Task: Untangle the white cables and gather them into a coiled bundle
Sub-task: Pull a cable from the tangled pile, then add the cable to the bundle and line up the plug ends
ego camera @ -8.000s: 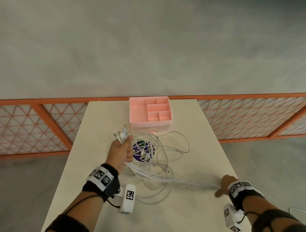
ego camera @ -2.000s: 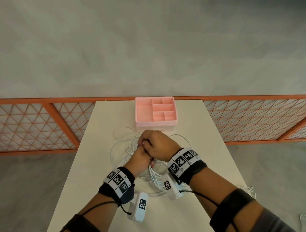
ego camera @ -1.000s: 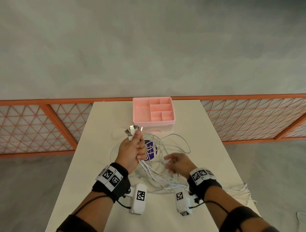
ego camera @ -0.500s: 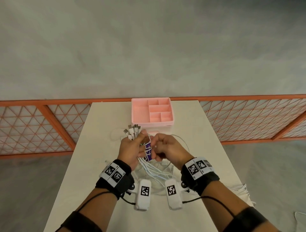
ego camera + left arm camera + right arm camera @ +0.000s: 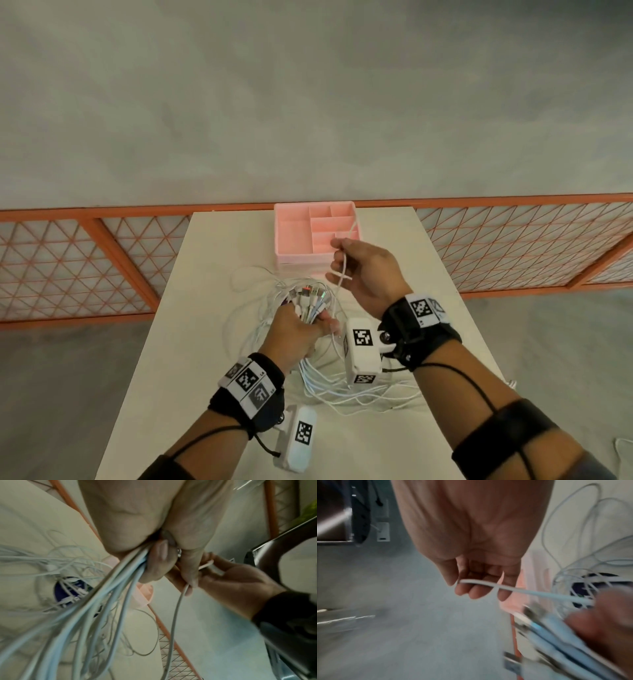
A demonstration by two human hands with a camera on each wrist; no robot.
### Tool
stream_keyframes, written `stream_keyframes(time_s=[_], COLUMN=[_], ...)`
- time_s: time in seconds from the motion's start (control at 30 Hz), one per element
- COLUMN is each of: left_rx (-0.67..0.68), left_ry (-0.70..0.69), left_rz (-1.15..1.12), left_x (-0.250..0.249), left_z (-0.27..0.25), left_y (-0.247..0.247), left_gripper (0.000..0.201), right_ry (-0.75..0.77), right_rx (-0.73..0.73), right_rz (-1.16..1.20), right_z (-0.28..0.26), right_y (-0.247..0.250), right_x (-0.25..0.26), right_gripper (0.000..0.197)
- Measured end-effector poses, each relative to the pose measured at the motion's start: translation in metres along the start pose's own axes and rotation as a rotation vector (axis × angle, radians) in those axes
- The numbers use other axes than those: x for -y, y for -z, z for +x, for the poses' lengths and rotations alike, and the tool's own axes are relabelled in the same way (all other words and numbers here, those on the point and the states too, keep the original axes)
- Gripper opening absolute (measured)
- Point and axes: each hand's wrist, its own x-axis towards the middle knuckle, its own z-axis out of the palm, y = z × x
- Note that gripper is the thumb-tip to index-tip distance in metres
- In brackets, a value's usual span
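My left hand [image 5: 303, 330] grips a bunch of white cables [image 5: 120, 582] just below their plugs [image 5: 310, 294], which stick up out of the fist. My right hand [image 5: 356, 270] is raised to the right of it, in front of the pink tray, and pinches a single white cable [image 5: 489, 586] between thumb and fingers. That cable runs down to the left fist [image 5: 599, 616]. The rest of the cables lie in loose loops [image 5: 346, 394] on the table under both hands. A purple disc [image 5: 68, 592] lies beneath the tangle.
A pink compartment tray [image 5: 294, 236] stands at the far middle of the cream table [image 5: 191, 325]. An orange lattice railing [image 5: 102, 260] runs behind the table. Some cable hangs over the right table edge [image 5: 510, 383].
The right hand has left the bunch and moved up and away toward the tray, drawing one cable out. The left hand has dropped a little nearer, still gripping the plugs.
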Motion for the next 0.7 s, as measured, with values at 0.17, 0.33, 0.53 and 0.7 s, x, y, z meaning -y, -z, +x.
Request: stream_keyframes(time_s=[0.17,0.33,0.53,0.7], left_rx=[-0.074,-0.149,-0.245,-0.252], left_ry=[0.042,0.014,-0.021,-0.032], left_rz=[-0.124,-0.232,-0.363,-0.357], left_x=[0.005,-0.004,-0.005,-0.01], left_z=[0.001,0.006,0.014,0.016], left_y=[0.011,0.022,0.03,0.016], left_gripper=[0.019,0.013,0.02,0.026], right_ry=[0.15,0.2,0.006,-0.172], right_rx=[-0.137,-0.54,-0.946,-0.961], right_rz=[-0.117,-0.312,-0.489,-0.421], right_z=[0.005,0.004,-0.026,-0.055], right_y=[0.014,0.081,0.204,0.252], right_x=[0.02,0.021,0.029,0.014], right_gripper=[0.021,0.022,0.023,0.012])
